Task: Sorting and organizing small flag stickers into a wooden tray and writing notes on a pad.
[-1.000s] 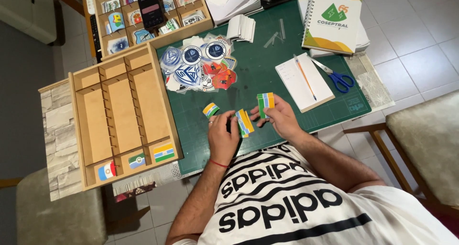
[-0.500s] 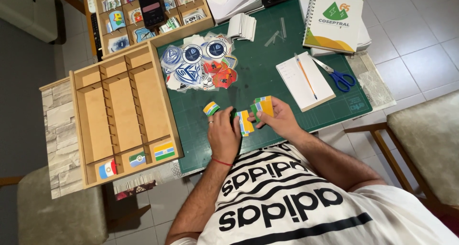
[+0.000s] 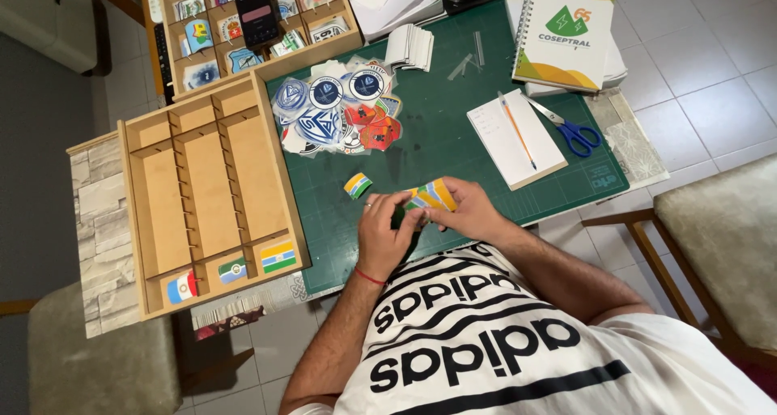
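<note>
Both hands meet over the near edge of a green cutting mat [image 3: 453, 131]. My right hand [image 3: 469, 208] grips a small stack of flag stickers [image 3: 430, 195], striped orange, green and white. My left hand [image 3: 382, 235], with a red cord on its wrist, touches the left end of the same stack. One loose flag sticker [image 3: 357, 185] lies on the mat just left of the hands. A wooden divided tray [image 3: 206, 192] stands to the left, with three flag stickers [image 3: 233, 270] in its nearest compartments.
A pile of round and shield-shaped stickers [image 3: 340, 111] lies on the mat's far left. A second wooden tray [image 3: 251, 22] holds stickers and a phone. A notepad with pencil [image 3: 515, 137], blue scissors [image 3: 571, 131], a spiral notebook [image 3: 565, 34] and a chair [image 3: 704, 253] are to the right.
The two hands have come together: the stickers that were held apart in each hand are now gathered into one stack between them.
</note>
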